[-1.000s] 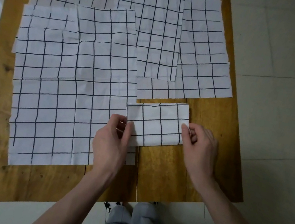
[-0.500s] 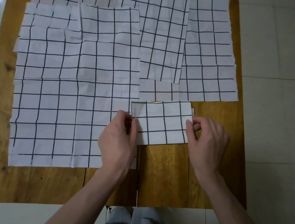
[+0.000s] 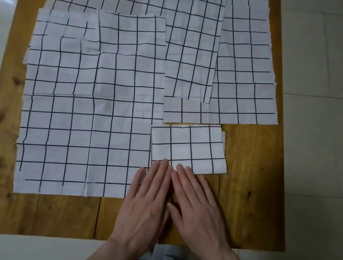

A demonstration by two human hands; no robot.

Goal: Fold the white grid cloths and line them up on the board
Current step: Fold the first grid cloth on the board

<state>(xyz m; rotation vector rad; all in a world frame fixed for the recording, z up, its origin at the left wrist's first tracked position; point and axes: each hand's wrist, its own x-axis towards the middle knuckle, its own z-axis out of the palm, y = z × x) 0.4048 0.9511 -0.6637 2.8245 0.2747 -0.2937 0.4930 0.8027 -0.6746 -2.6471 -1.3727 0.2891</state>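
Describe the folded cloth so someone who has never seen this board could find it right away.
Start at the wooden board and go to its near right part, just beyond the two flat hands. The folded cloth lies there on bare wood, its near edge at the fingers. It is far the smallest grid piece, a compact layered rectangle, while the others lie spread open.

left hand (image 3: 148,203): let go of the left end of the small folded white grid cloth (image 3: 189,148), now flat, fingers straight, tips at its near edge | right hand (image 3: 195,212): off the right end, flat beside the left, fingertips touching the same edge | folded cloth: released, lying flat on the wooden board (image 3: 247,189)
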